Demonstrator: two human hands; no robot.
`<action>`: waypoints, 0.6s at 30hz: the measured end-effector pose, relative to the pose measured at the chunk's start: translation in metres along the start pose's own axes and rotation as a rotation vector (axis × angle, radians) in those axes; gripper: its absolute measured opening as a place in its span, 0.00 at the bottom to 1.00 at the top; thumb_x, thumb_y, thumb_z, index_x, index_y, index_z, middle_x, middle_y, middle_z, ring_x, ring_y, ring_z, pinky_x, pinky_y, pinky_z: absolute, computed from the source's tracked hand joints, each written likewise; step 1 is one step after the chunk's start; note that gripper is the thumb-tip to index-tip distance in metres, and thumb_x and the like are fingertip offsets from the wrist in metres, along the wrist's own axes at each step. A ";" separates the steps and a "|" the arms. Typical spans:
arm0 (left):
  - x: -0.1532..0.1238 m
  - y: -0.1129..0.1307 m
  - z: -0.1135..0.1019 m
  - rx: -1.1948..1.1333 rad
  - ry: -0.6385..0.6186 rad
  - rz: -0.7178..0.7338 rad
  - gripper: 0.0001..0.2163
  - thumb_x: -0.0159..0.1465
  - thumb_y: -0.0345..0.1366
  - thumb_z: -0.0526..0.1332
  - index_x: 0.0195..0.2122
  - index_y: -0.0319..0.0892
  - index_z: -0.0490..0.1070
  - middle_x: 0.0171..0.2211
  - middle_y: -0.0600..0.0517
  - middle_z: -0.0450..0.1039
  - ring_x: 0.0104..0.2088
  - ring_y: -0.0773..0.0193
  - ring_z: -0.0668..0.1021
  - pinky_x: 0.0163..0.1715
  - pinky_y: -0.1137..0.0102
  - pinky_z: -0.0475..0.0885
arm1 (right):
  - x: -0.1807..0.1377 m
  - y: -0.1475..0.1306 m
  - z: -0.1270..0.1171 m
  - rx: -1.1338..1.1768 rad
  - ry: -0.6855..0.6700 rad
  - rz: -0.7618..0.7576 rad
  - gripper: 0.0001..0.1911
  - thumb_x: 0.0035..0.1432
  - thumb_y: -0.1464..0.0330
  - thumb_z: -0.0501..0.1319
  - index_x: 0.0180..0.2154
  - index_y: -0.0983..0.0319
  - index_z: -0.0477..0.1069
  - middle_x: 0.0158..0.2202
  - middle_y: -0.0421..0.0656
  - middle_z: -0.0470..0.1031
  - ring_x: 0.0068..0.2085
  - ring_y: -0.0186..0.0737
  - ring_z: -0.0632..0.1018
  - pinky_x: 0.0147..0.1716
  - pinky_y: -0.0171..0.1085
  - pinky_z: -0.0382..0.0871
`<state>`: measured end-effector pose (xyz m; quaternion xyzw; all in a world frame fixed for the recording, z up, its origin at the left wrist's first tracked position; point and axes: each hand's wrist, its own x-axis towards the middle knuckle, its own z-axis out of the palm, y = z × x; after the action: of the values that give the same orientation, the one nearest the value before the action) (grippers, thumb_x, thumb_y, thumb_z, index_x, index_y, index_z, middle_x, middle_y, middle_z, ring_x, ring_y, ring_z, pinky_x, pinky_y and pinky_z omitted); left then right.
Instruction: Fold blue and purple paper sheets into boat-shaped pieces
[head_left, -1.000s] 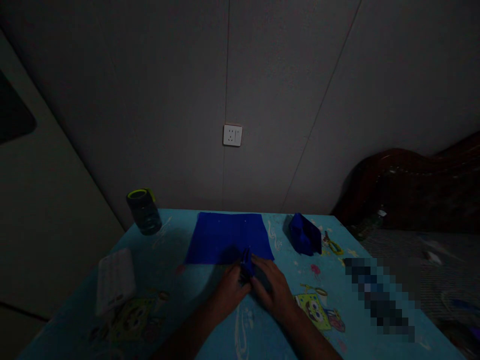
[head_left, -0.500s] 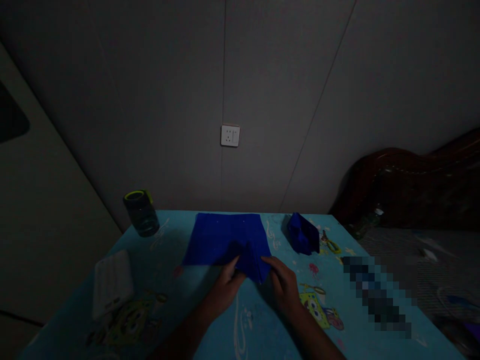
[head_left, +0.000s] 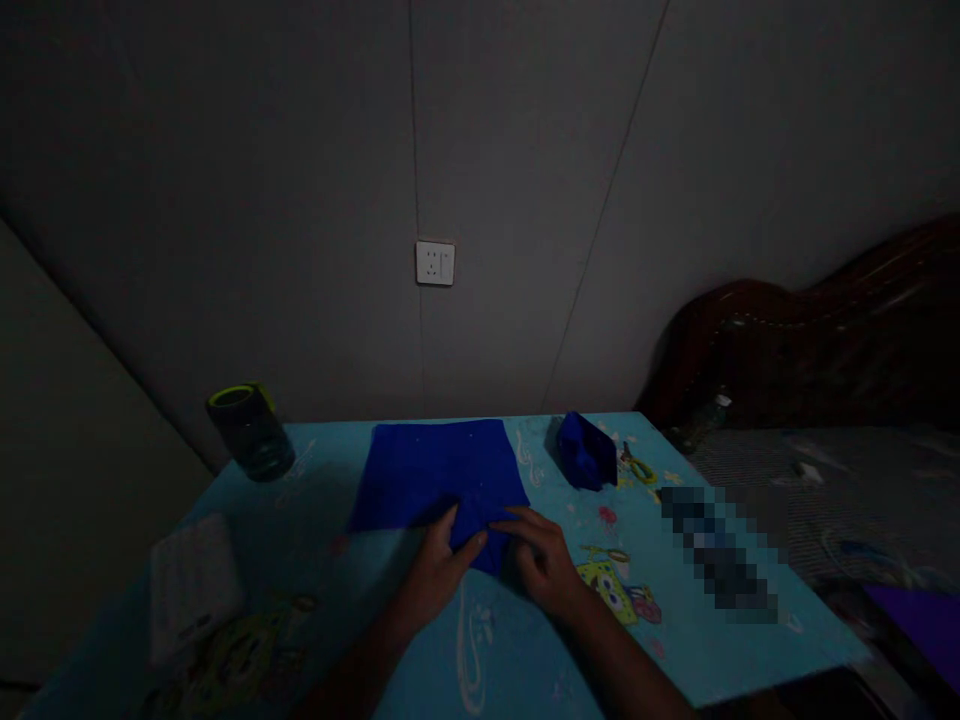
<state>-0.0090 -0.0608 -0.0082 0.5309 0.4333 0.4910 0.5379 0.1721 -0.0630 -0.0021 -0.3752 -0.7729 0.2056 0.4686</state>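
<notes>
A flat sheet of dark blue paper (head_left: 439,468) lies on the light blue cartoon-print table (head_left: 495,660), near the far edge. A smaller blue paper piece (head_left: 484,540) lies at its near edge, between my hands. My left hand (head_left: 435,568) rests on this piece with its fingers stretched forward and its thumb pressing the paper. My right hand (head_left: 541,560) presses it from the right, fingers bent and pointing left. A folded blue paper shape (head_left: 585,452) stands to the right of the sheet.
A dark jar with a yellow-green rim (head_left: 249,430) stands at the table's far left corner. A white flat object (head_left: 193,588) lies on the left. A wall socket (head_left: 435,263) is on the grey wall. A dark wooden bed headboard (head_left: 810,340) is at the right.
The small blue paper piece stood pinched upright between my hands a second ago; it has since been spread and pressed down flat. The view has shifted to the right.
</notes>
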 end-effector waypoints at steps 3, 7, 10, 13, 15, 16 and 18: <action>-0.003 0.000 0.000 0.233 -0.018 0.039 0.16 0.57 0.39 0.65 0.46 0.45 0.76 0.46 0.47 0.80 0.49 0.50 0.79 0.54 0.57 0.70 | 0.001 -0.003 0.000 -0.023 -0.007 0.145 0.13 0.62 0.66 0.58 0.47 0.59 0.75 0.36 0.44 0.81 0.34 0.40 0.80 0.37 0.37 0.73; -0.009 0.001 0.002 0.364 -0.092 0.096 0.15 0.56 0.38 0.65 0.46 0.48 0.77 0.45 0.47 0.81 0.48 0.49 0.80 0.53 0.58 0.70 | 0.003 -0.004 -0.001 0.011 -0.147 0.190 0.12 0.63 0.61 0.60 0.44 0.60 0.75 0.33 0.41 0.80 0.31 0.38 0.78 0.34 0.34 0.71; -0.009 -0.001 0.003 0.449 -0.077 0.140 0.16 0.58 0.38 0.63 0.48 0.47 0.76 0.44 0.46 0.81 0.46 0.50 0.80 0.51 0.59 0.72 | 0.004 -0.005 0.000 0.032 -0.125 0.187 0.13 0.65 0.62 0.56 0.40 0.60 0.77 0.32 0.41 0.80 0.31 0.37 0.77 0.33 0.34 0.70; -0.008 -0.003 0.004 0.489 -0.026 0.132 0.17 0.57 0.39 0.64 0.48 0.45 0.75 0.43 0.45 0.81 0.46 0.48 0.80 0.49 0.58 0.73 | 0.003 -0.005 0.003 0.040 -0.038 0.203 0.12 0.64 0.62 0.57 0.37 0.61 0.77 0.30 0.40 0.79 0.29 0.36 0.76 0.32 0.33 0.68; -0.008 -0.002 0.004 0.452 0.001 0.091 0.19 0.56 0.41 0.64 0.49 0.43 0.74 0.44 0.44 0.80 0.47 0.48 0.80 0.50 0.58 0.72 | 0.002 -0.004 0.005 0.069 0.039 0.229 0.11 0.62 0.61 0.59 0.34 0.60 0.77 0.28 0.39 0.78 0.28 0.36 0.75 0.31 0.33 0.67; -0.008 0.000 0.004 0.420 0.022 0.068 0.19 0.56 0.42 0.63 0.48 0.42 0.73 0.45 0.43 0.80 0.48 0.48 0.79 0.50 0.57 0.72 | 0.002 -0.004 0.005 0.088 0.088 0.251 0.11 0.61 0.61 0.60 0.32 0.60 0.76 0.27 0.39 0.77 0.28 0.36 0.74 0.31 0.33 0.67; -0.008 0.005 0.002 0.326 0.066 0.032 0.17 0.56 0.44 0.63 0.45 0.42 0.71 0.45 0.43 0.79 0.50 0.48 0.78 0.52 0.57 0.70 | 0.002 -0.001 0.003 0.123 0.196 0.303 0.12 0.60 0.60 0.60 0.30 0.60 0.75 0.25 0.38 0.75 0.27 0.36 0.73 0.30 0.33 0.66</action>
<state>-0.0081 -0.0694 -0.0036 0.6017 0.5161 0.4397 0.4222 0.1685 -0.0618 -0.0020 -0.4761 -0.6442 0.2829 0.5275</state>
